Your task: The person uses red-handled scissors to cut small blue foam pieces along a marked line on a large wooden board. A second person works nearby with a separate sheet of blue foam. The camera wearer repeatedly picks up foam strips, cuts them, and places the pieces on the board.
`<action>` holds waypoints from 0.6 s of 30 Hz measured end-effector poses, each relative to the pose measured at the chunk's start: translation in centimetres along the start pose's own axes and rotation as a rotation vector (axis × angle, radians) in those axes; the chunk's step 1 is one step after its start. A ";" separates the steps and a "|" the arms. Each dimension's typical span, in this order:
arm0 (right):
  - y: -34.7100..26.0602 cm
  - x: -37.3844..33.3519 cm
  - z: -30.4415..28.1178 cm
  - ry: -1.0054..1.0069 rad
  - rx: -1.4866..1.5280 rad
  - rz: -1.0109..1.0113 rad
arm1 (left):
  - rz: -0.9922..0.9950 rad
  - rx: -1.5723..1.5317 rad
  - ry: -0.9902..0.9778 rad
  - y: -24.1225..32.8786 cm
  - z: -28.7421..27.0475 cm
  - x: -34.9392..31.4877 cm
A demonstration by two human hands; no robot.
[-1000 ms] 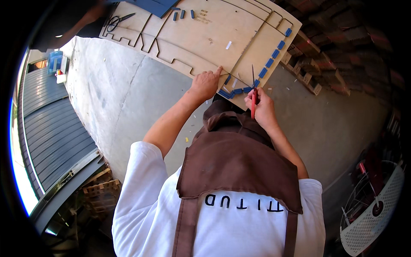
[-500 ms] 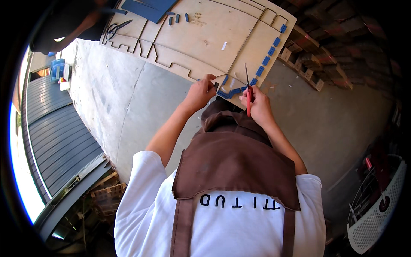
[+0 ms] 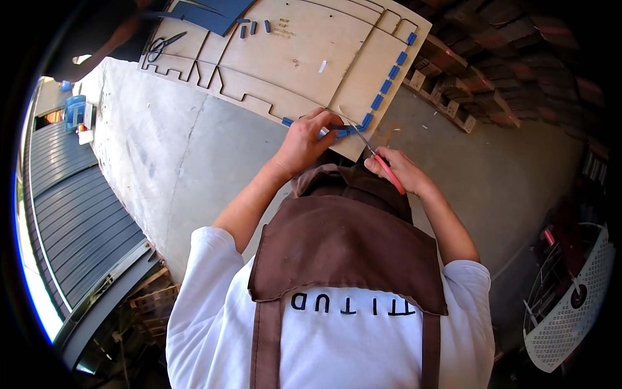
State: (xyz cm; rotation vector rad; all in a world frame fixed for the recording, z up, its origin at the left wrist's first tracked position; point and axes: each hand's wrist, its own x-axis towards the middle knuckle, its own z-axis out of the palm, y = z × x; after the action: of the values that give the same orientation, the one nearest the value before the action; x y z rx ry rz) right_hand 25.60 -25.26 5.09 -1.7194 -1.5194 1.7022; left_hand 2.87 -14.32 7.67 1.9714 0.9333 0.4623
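My right hand is closed around red-handled scissors, whose thin blades point up and left over the near corner of a plywood board. Between the thumb and fingers of my left hand is a dark blue strip, close to the blade tips. Dark lines run across the board in a cut-out outline. Short blue pieces sit in a row along its right edge, and others cluster at the near corner, partly covered by my left hand.
Black scissors, a blue sheet and a few loose blue pieces lie on the board's far left part. Another person's arm shows at upper left. Wooden pallets stand on the right, above the concrete floor.
My left hand has moved over the board's near corner with the strip. The red-handled scissors have tilted from upright to pointing up-left, toward it. The whole view has shifted slightly.
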 end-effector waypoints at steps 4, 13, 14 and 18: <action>0.6 -0.3 0.3 0.001 0.025 -0.024 | 0.091 0.094 -0.023 0.2 0.3 0.1; 0.6 -0.5 0.0 -0.020 0.023 -0.023 | 0.159 0.176 -0.021 -0.5 1.1 0.1; 0.5 -0.5 0.0 -0.020 0.018 -0.026 | 0.157 0.178 -0.025 -0.6 1.1 0.1; 0.7 -0.2 0.1 -0.044 0.053 0.019 | 0.164 0.179 -0.014 -0.5 0.9 0.1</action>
State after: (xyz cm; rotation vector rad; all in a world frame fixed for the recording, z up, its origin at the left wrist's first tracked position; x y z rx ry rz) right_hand 25.89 -25.78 4.67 -1.6853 -1.4671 1.7846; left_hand 3.28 -14.63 6.75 2.2214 0.8320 0.4701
